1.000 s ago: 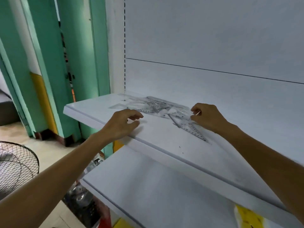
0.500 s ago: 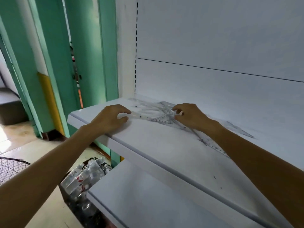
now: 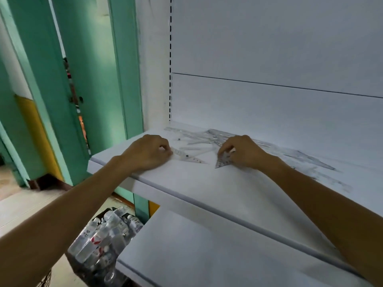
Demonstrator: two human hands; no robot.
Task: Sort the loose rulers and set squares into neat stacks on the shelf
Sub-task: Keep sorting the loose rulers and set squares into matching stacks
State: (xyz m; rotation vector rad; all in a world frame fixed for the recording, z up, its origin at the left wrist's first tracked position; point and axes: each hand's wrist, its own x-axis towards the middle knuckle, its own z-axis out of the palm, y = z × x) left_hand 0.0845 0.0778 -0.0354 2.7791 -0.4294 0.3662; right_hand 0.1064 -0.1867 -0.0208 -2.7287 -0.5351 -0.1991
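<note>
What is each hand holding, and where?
Left hand: long clear plastic set square, by its left end. Right hand: small clear plastic set square, by its upper part.

On the shelf, left set square beside right set square, loose rulers behind both.

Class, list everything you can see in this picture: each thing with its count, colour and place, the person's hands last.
Upper shelf: one, white, bearing the stationery.
Lower shelf: one, white, below it.
Long set square: one, clear, upper shelf, front left.
Small set square: one, clear, to its right.
Loose rulers and set squares: several, clear, count unclear, along the shelf's back.
Bottles: a pack, clear, floor, left.
Door frame: green, far left.
Left hand: holds the long set square's end.
Right hand: pinches the small set square.
</note>
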